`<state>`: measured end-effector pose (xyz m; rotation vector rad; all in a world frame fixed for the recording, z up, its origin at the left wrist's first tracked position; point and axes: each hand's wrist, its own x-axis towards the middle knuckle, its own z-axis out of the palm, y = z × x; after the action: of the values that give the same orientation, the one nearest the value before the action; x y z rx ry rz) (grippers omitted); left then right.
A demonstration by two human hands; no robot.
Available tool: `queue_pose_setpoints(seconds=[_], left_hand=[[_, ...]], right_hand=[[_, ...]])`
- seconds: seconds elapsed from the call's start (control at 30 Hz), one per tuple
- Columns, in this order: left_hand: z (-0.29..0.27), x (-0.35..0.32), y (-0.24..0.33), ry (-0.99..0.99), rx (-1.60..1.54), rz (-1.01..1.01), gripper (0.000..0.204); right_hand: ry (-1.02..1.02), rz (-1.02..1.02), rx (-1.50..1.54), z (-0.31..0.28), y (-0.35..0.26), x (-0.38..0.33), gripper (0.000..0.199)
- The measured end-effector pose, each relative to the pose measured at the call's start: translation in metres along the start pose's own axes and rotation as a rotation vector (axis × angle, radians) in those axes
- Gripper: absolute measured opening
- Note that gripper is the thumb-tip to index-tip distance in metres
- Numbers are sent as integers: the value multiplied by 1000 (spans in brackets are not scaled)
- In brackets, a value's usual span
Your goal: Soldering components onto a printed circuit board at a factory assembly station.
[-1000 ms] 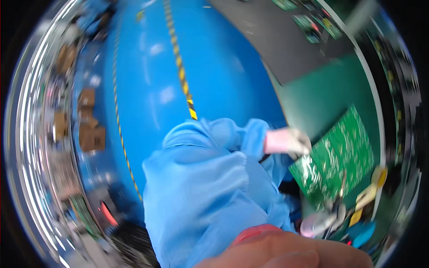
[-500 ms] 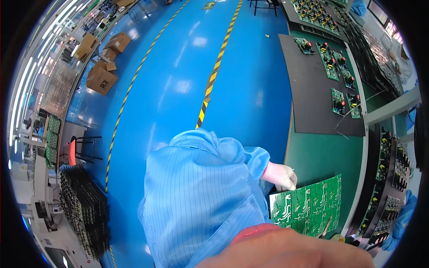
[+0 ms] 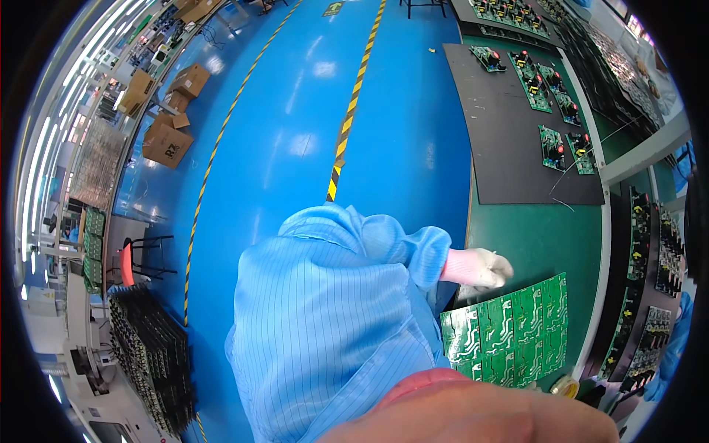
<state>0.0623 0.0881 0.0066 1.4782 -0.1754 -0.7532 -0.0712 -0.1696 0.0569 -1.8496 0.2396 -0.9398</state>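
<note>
My left hand (image 3: 490,268), in a white glove, is off the far edge of a green printed circuit board panel (image 3: 509,328). Its fingers are curled together; whatever they may hold is hidden. The panel lies on the green work surface (image 3: 532,247), its top showing pale traces in repeating sections. Something whitish (image 3: 470,292) sits between the hand and the panel's left corner. By the panel's lower right corner is a small yellowish roll (image 3: 565,387). My right hand is out of view.
A dark mat (image 3: 517,133) farther along the bench carries several assembled circuit boards (image 3: 529,81). Racks of boards (image 3: 631,288) stand at the right. Across the blue floor (image 3: 288,148) are cardboard boxes (image 3: 166,144), a chair (image 3: 140,258) and a stack of dark boards (image 3: 151,358).
My left hand has moved off the panel's edge, to the right and slightly up. A thin tool seen over the panel's lower part has gone from view. The view has shifted slightly.
</note>
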Motion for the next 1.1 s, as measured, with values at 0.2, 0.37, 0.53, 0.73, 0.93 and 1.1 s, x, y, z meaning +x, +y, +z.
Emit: queue_pose_setpoints(seconds=[0.2,0.37,0.53,0.73,0.93,1.1], left_hand=[[12,53,-8,-93,200,191,69],[14,63,23,-134,-26,79,61],[19,76,16,-328,-453,131,53],[35,60,63,-451,-528,132,54],[25,33,89,-444,-182,601,57],[0,33,36,-556,5,1063,57]], right_hand=[[118,193,-289,0,-24,2,47],[-71,446,60,-11,18,-16,62],[-41,291,8,13,21,-6,76],[350,282,110,9,-10,-11,61],[571,-65,208,29,-47,-8,54],[691,-99,193,32,-18,-42,53]])
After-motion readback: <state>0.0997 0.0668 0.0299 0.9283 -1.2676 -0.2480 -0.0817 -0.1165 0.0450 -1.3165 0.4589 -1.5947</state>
